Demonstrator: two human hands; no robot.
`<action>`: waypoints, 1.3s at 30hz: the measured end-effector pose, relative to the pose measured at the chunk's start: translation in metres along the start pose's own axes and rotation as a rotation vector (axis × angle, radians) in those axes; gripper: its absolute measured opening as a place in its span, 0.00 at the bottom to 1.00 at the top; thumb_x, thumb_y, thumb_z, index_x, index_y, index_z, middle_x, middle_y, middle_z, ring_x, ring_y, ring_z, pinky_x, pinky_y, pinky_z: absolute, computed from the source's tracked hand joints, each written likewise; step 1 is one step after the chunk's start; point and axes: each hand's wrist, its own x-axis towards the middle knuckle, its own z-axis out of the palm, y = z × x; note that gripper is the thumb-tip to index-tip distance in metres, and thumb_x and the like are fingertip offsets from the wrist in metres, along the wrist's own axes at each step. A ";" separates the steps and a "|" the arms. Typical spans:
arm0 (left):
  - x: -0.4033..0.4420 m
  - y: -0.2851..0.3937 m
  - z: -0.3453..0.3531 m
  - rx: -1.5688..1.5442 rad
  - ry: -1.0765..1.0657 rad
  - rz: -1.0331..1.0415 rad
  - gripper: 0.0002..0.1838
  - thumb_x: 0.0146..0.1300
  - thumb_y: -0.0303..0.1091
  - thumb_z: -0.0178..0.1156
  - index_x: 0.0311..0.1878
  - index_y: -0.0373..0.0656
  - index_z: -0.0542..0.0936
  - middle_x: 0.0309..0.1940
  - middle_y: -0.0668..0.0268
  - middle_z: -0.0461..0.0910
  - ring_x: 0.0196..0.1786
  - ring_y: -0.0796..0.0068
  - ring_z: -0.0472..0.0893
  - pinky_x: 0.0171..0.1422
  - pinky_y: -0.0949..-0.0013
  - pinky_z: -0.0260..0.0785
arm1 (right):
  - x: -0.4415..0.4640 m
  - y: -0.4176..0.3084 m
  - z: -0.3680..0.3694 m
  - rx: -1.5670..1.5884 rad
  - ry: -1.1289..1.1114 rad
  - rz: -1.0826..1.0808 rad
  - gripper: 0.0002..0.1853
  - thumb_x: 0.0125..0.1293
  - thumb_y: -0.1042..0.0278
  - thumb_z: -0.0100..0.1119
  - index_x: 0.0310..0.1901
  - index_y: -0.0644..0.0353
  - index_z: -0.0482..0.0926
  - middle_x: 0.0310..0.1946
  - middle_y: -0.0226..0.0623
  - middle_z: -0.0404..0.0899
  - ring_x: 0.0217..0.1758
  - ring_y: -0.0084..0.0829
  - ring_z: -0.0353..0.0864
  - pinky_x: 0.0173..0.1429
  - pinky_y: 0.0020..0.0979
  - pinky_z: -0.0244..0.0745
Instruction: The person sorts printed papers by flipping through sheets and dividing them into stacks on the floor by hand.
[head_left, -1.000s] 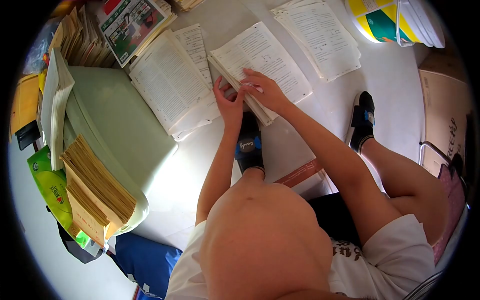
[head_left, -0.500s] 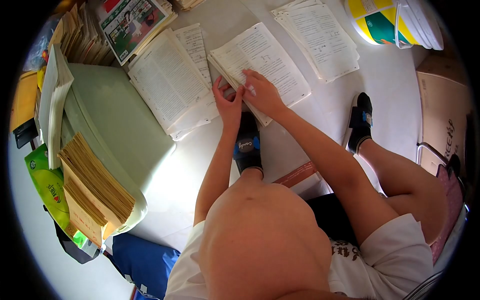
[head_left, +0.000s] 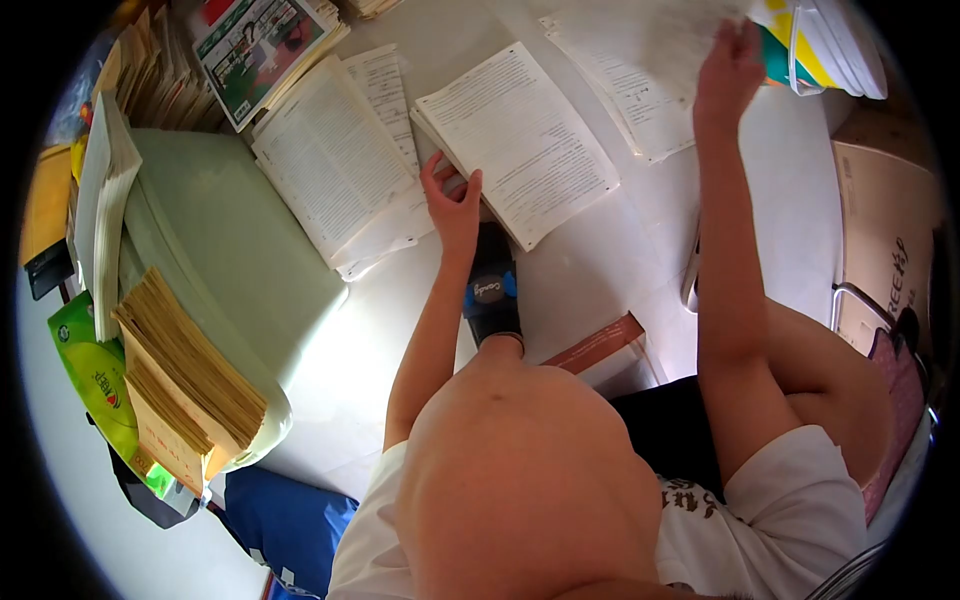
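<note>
A stack of printed pages (head_left: 525, 140) lies on the pale floor before me. At its left edge is my left hand (head_left: 455, 205), fingers curved and apart, the thumb tip against the page edges. My right hand (head_left: 730, 75) is at the upper right, beside the bucket, with its fingers closed on a motion-blurred printed sheet (head_left: 685, 35). That sheet is over a second group of printed pages (head_left: 625, 85) and hides part of them. An open booklet (head_left: 335, 160) lies to the left, with a handwritten sheet (head_left: 385, 90) partly under it.
A yellow, green and white bucket (head_left: 840, 45) stands at the upper right, above a cardboard box (head_left: 880, 220). On the left are a pale green bin (head_left: 220, 220), a thick paper stack (head_left: 190, 360) and a magazine (head_left: 262, 50). My shod foot (head_left: 490, 290) is below the middle stack.
My right hand has moved from the middle stack to the upper right with a sheet. The middle stack's top page now lies flatter at its left edge. My left hand has barely moved.
</note>
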 end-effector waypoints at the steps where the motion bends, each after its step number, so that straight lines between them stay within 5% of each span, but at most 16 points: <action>1: 0.001 -0.002 0.000 0.001 0.001 0.027 0.36 0.67 0.29 0.70 0.74 0.43 0.64 0.57 0.52 0.75 0.49 0.66 0.84 0.50 0.69 0.80 | 0.008 -0.010 -0.008 -0.065 0.049 -0.148 0.19 0.78 0.64 0.57 0.61 0.69 0.80 0.41 0.41 0.87 0.41 0.25 0.81 0.50 0.28 0.77; 5: 0.001 -0.004 -0.001 -0.003 -0.016 0.053 0.34 0.68 0.30 0.68 0.74 0.42 0.64 0.57 0.52 0.75 0.49 0.67 0.84 0.50 0.69 0.80 | 0.008 0.038 -0.010 -0.493 -0.138 -0.333 0.17 0.77 0.70 0.52 0.63 0.61 0.80 0.49 0.46 0.87 0.48 0.48 0.86 0.55 0.38 0.79; 6: 0.001 -0.004 -0.001 -0.002 -0.016 0.054 0.34 0.68 0.30 0.68 0.74 0.42 0.64 0.57 0.52 0.75 0.49 0.67 0.84 0.50 0.69 0.80 | -0.010 0.034 -0.002 -0.374 -0.194 -0.352 0.15 0.75 0.72 0.53 0.59 0.58 0.82 0.48 0.46 0.87 0.51 0.47 0.86 0.57 0.39 0.78; 8: 0.001 -0.004 -0.001 -0.037 -0.015 0.030 0.33 0.70 0.31 0.67 0.74 0.43 0.64 0.56 0.52 0.76 0.48 0.67 0.85 0.49 0.70 0.80 | -0.049 0.080 0.006 -0.307 -0.430 -0.213 0.19 0.77 0.70 0.49 0.65 0.55 0.78 0.65 0.49 0.78 0.65 0.50 0.79 0.68 0.44 0.74; 10: 0.002 -0.008 -0.001 -0.028 -0.013 0.043 0.33 0.71 0.32 0.67 0.74 0.43 0.64 0.56 0.52 0.76 0.47 0.67 0.84 0.49 0.70 0.80 | -0.106 0.215 0.007 -0.496 -0.815 -0.338 0.25 0.77 0.65 0.51 0.74 0.54 0.70 0.76 0.53 0.64 0.78 0.53 0.64 0.80 0.47 0.61; 12: 0.001 -0.009 -0.002 -0.015 -0.011 0.053 0.32 0.71 0.33 0.67 0.74 0.43 0.64 0.56 0.52 0.76 0.45 0.68 0.84 0.48 0.70 0.80 | -0.156 0.155 -0.013 -0.568 -0.799 -0.160 0.36 0.73 0.63 0.59 0.80 0.51 0.59 0.83 0.45 0.51 0.85 0.52 0.51 0.82 0.58 0.53; 19: 0.003 -0.009 -0.003 -0.038 0.008 0.031 0.26 0.76 0.32 0.61 0.73 0.45 0.66 0.54 0.55 0.78 0.44 0.71 0.83 0.45 0.70 0.79 | -0.198 0.112 0.007 -0.528 -0.668 -0.058 0.29 0.74 0.63 0.57 0.73 0.59 0.65 0.80 0.52 0.55 0.84 0.51 0.52 0.84 0.50 0.51; 23: 0.002 -0.006 -0.003 -0.021 0.004 -0.019 0.27 0.75 0.34 0.62 0.73 0.47 0.66 0.54 0.56 0.77 0.50 0.71 0.80 0.49 0.69 0.79 | -0.219 0.046 0.032 -0.058 -0.912 -0.036 0.26 0.73 0.57 0.62 0.67 0.61 0.71 0.78 0.51 0.60 0.83 0.51 0.54 0.83 0.50 0.54; 25: 0.002 -0.006 -0.002 -0.030 0.002 0.015 0.28 0.74 0.34 0.63 0.73 0.46 0.66 0.54 0.55 0.77 0.50 0.70 0.80 0.50 0.69 0.79 | -0.233 0.026 0.039 -0.082 -1.011 -0.187 0.27 0.71 0.54 0.64 0.67 0.59 0.72 0.78 0.50 0.61 0.84 0.50 0.54 0.83 0.51 0.52; 30: 0.002 -0.007 -0.002 -0.038 0.010 0.037 0.32 0.70 0.34 0.69 0.72 0.45 0.66 0.55 0.54 0.77 0.53 0.69 0.80 0.53 0.68 0.79 | -0.253 -0.008 0.040 -0.052 -1.083 -0.114 0.24 0.69 0.50 0.66 0.59 0.57 0.77 0.78 0.46 0.62 0.84 0.46 0.54 0.83 0.58 0.48; 39: 0.004 -0.009 -0.003 -0.035 -0.012 0.050 0.34 0.69 0.33 0.70 0.72 0.42 0.65 0.56 0.53 0.76 0.53 0.67 0.81 0.53 0.67 0.80 | -0.247 0.001 0.044 0.046 -1.092 -0.046 0.12 0.68 0.58 0.68 0.47 0.54 0.82 0.76 0.44 0.67 0.82 0.46 0.60 0.83 0.56 0.50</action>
